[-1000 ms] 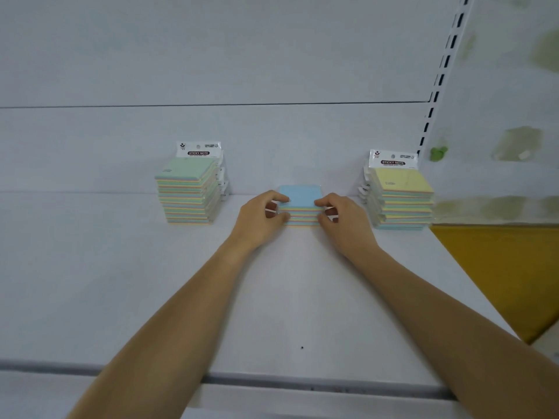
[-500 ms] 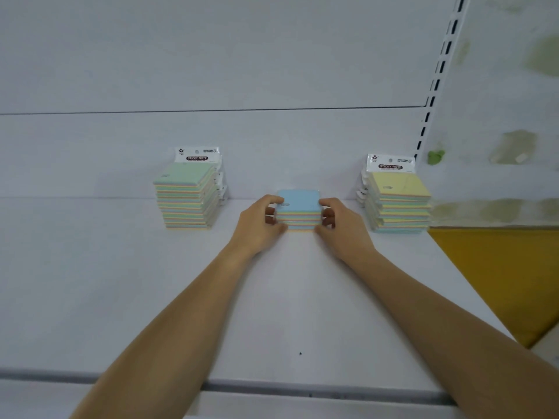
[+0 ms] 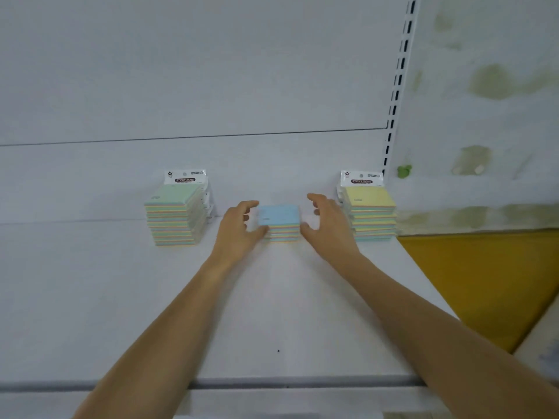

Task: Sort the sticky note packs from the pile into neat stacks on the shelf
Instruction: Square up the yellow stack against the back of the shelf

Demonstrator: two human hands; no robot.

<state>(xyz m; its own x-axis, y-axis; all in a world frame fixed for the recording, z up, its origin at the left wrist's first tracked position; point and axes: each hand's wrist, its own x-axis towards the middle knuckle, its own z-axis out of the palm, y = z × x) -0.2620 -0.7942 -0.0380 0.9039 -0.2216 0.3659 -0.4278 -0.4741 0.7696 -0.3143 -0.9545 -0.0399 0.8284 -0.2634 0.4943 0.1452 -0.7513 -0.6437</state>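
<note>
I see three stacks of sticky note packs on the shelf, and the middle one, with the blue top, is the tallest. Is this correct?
No. The head view shows that the blue-topped middle stack is the shortest of the three on the shelf, not the tallest.

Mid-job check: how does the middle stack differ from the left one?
The middle stack has a blue top; the left stack has a green one. The middle stack is lower than the left stack. White header cards show behind the left stack, none behind the middle stack. Both sit on the shelf with striped pastel edges.
</note>
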